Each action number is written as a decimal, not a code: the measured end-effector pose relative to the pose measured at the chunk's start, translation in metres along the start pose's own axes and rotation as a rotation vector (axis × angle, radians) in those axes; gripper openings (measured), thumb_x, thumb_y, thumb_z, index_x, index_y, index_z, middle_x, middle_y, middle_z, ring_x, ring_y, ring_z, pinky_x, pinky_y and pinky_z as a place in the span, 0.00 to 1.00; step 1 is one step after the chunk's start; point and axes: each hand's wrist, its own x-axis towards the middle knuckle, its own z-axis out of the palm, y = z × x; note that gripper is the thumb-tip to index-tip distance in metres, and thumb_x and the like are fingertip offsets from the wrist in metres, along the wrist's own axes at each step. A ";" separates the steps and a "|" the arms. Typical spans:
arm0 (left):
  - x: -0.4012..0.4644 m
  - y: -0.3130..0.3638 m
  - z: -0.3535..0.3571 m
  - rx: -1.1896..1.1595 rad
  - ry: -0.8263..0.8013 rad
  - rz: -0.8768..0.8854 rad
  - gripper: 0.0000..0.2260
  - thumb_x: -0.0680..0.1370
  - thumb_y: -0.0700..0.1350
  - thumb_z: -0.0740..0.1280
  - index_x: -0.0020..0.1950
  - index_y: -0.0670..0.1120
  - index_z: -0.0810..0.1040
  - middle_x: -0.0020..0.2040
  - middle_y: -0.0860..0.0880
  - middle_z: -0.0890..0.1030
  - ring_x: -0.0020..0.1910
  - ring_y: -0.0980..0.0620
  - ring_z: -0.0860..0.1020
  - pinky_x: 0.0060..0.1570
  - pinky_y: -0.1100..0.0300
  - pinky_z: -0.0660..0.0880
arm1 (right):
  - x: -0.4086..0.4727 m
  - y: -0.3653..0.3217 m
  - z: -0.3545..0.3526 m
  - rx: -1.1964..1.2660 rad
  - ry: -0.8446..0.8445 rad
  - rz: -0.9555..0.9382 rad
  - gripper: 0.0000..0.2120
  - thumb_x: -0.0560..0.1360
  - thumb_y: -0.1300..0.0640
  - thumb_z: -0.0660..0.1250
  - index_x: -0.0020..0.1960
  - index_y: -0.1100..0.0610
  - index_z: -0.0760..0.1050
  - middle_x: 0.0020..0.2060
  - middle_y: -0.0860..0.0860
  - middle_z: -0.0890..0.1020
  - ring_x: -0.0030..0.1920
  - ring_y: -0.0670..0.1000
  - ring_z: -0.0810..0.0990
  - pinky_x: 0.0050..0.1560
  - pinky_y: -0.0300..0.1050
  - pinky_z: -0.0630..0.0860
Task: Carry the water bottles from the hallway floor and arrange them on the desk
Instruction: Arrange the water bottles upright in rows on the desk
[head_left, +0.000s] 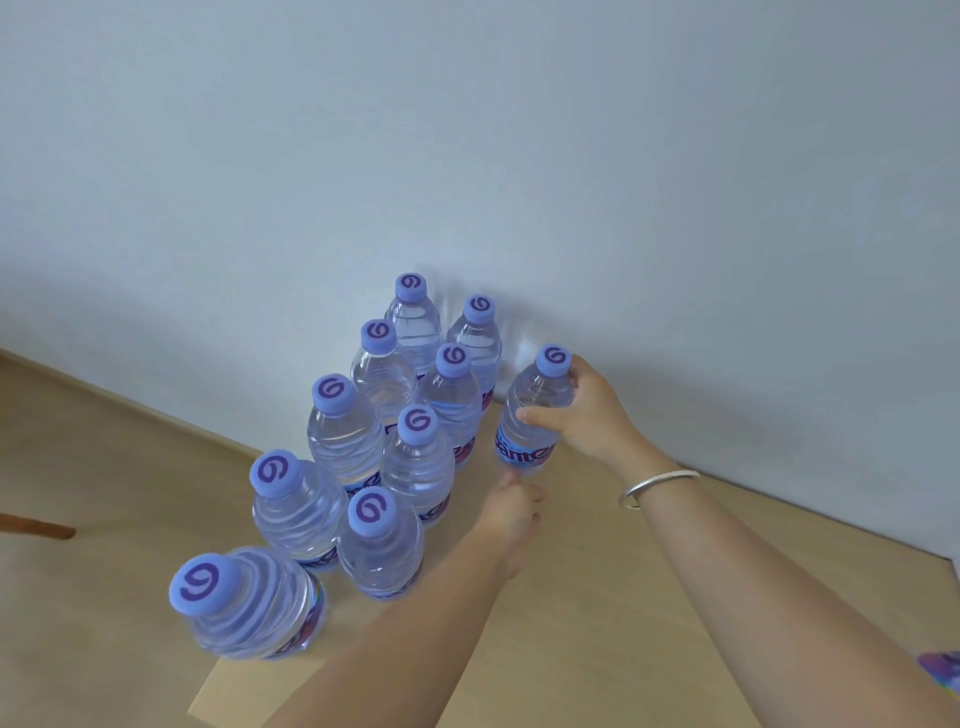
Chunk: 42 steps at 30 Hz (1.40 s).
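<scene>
Several clear water bottles (417, 459) with purple caps stand upright in two rows on the light wooden desk (597, 608), running back to the wall. One more bottle (527, 421) is at the right of the group, slightly tilted, and my right hand (592, 410) grips its upper body near the neck. My left hand (511, 519) is just below and in front of this bottle's base, fingers loosely curled and holding nothing; one fingertip is at the base, and I cannot tell if it touches.
A plain white wall (519, 156) rises directly behind the bottles. The desk's front-left corner (208, 696) is near the closest bottle (249, 608). A brown wooden leg (36, 525) shows at the left over the wood floor. A purple patterned thing (943, 675) peeks in at bottom right.
</scene>
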 end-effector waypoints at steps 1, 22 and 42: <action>0.003 0.002 0.001 -0.007 0.014 -0.002 0.26 0.79 0.33 0.54 0.77 0.45 0.53 0.70 0.45 0.66 0.64 0.50 0.67 0.65 0.57 0.63 | 0.003 0.001 0.000 0.001 -0.012 -0.002 0.24 0.63 0.60 0.77 0.56 0.56 0.73 0.50 0.51 0.81 0.50 0.51 0.80 0.51 0.46 0.76; 0.042 0.019 0.012 -0.130 0.106 0.008 0.26 0.79 0.34 0.57 0.76 0.45 0.56 0.73 0.46 0.64 0.70 0.47 0.65 0.66 0.54 0.65 | 0.025 0.004 0.003 -0.038 0.078 -0.065 0.27 0.65 0.59 0.76 0.58 0.53 0.67 0.55 0.49 0.73 0.51 0.44 0.73 0.48 0.31 0.67; -0.003 0.018 0.009 0.236 0.060 0.061 0.19 0.78 0.35 0.58 0.69 0.39 0.65 0.65 0.43 0.70 0.46 0.52 0.70 0.54 0.55 0.69 | -0.038 0.000 -0.028 -0.169 0.195 0.008 0.27 0.72 0.55 0.70 0.67 0.58 0.66 0.65 0.54 0.68 0.67 0.51 0.67 0.61 0.37 0.61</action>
